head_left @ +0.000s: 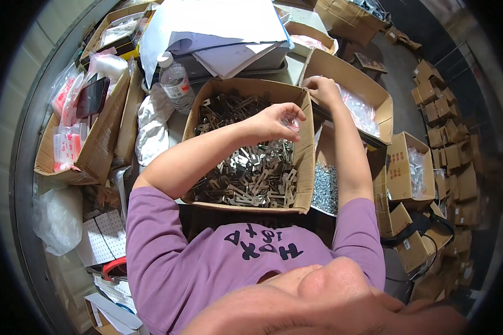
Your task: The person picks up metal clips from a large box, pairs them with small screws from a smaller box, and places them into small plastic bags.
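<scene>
Above a cardboard box of metal clips (251,173), my left hand (274,121) is closed in a pinch on a small clear plastic bag (290,123) with a reddish edge. The clips are flat, slotted metal pieces, heaped loosely. My right hand (324,91) reaches farther out, at the left wall of a second cardboard box (385,100) that holds clear plastic bags (362,114). Its fingers are curled together, and whatever they grip is too small to make out. Beneath my right forearm lies a container of small silvery screws (324,187).
A water bottle (176,84) stands by the clip box's far left corner, beside a white cloth (153,123). Papers (223,33) cover a grey bin at the back. On the left, a carton (95,151) holds plastic bags and a phone (93,97). Several cartons (458,153) line the right.
</scene>
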Motion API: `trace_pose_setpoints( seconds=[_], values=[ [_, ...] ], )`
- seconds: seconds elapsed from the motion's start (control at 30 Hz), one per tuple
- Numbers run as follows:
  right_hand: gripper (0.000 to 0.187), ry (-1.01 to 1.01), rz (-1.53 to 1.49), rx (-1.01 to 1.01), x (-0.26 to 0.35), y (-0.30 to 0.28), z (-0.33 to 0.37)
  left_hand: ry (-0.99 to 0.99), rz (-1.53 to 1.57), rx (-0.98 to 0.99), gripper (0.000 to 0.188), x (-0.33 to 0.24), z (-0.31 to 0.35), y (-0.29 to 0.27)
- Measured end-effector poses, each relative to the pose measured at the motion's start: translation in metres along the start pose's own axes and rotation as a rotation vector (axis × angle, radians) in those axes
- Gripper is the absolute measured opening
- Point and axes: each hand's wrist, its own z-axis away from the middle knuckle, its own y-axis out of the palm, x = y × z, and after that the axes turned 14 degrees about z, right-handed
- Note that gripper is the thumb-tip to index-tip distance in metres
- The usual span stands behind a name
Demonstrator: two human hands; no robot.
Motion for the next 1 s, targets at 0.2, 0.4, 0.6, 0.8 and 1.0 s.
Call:
trace_pose_setpoints(
  seconds=[0.2, 0.4, 0.6, 0.8, 1.0],
  values=[
    [0.019, 0.069, -0.250, -0.212, -0.010, -0.005, 0.018, -0.002, -0.005, -0.032, 0.044, -0.001, -0.001, -0.002],
    [0.014, -0.063, -1.055, -0.145, 0.037, -0.051, 0.062, -0.029, 0.026, -0.060, 0.049, 0.003, -0.001, -0.003],
    [0.023, -0.208, -0.981, 0.046, 0.070, -0.067, 0.098, -0.027, 0.107, -0.059, 0.055, 0.000, 0.001, 0.003],
    [0.012, -0.446, -0.444, -0.100, 0.076, -0.074, 0.123, -0.036, 0.177, 0.071, 0.040, -0.001, 0.005, 0.004],
    [0.017, -0.197, -0.759, -0.164, 0.051, -0.055, 0.128, -0.021, 0.198, 0.063, 0.039, 0.003, 0.002, 0.003]
  ],
)
